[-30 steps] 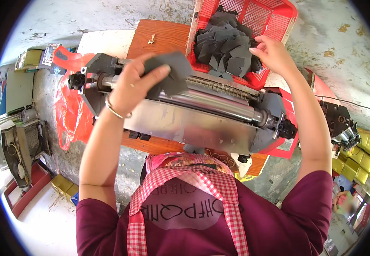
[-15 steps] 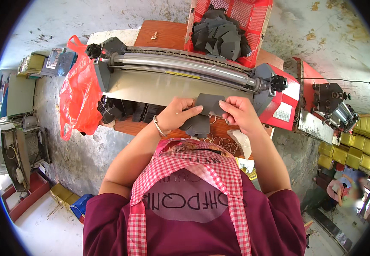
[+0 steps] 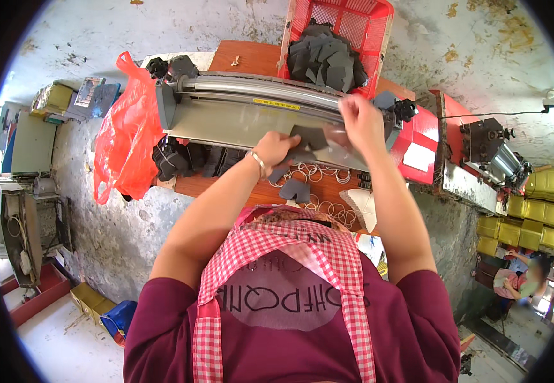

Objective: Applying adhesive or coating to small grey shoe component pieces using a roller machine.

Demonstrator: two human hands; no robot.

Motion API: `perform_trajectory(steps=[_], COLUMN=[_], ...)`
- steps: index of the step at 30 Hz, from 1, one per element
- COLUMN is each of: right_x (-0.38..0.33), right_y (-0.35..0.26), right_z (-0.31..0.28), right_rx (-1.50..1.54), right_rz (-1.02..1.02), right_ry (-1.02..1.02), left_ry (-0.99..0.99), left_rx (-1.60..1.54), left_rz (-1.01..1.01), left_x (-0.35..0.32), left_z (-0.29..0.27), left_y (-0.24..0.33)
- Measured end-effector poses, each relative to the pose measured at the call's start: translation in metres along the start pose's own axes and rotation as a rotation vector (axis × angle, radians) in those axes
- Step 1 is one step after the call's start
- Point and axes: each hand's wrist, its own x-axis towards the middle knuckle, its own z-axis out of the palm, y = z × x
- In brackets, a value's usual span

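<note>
My left hand, with a bracelet at its wrist, is closed on a dark grey flat piece over the pale feed plate of a roller machine. My right hand is raised in front of the right end of the silver roller. Its fingers are curled together; whatever they may hold is hidden. A reddish smear lies on the plate just below that hand. Closer to me, a loose dark grey piece lies on the brown table among pale rings.
Behind the machine stands a red plastic basket heaped with dark grey pieces. A red plastic bag hangs at the left end. Dark stacks sit under the plate. Black knobs jut out at the right end.
My right hand has left the grey piece and moved up towards the roller. My left hand still grips a piece, now tilted over the plate. The loose piece and rings on the table show more fully.
</note>
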Motion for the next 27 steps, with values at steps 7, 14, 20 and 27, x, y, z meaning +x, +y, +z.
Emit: perform_trajectory(steps=[7, 14, 20, 27], right_x=[0.115, 0.086, 0.012, -0.031], right_y=[0.056, 0.021, -0.017, -0.023], right_z=[0.051, 0.027, -0.017, -0.037], right_rx=[-0.274, 0.039, -0.136, -0.212], right_rz=[-0.244, 0.013, -0.723, -0.970], right_ry=[-0.794, -0.337, 0.247, 0.482], left_ry=[0.005, -0.264, -0.467, -0.380], left_rx=[-0.272, -0.205, -0.139, -0.109], left_rz=[-0.026, 0.148, 0.256, 0.349], left_x=[0.027, -0.041, -0.099, -0.106], left_z=[0.019, -0.003, -0.026, -0.024], left_y=[0.030, -0.021, -0.050, -0.054])
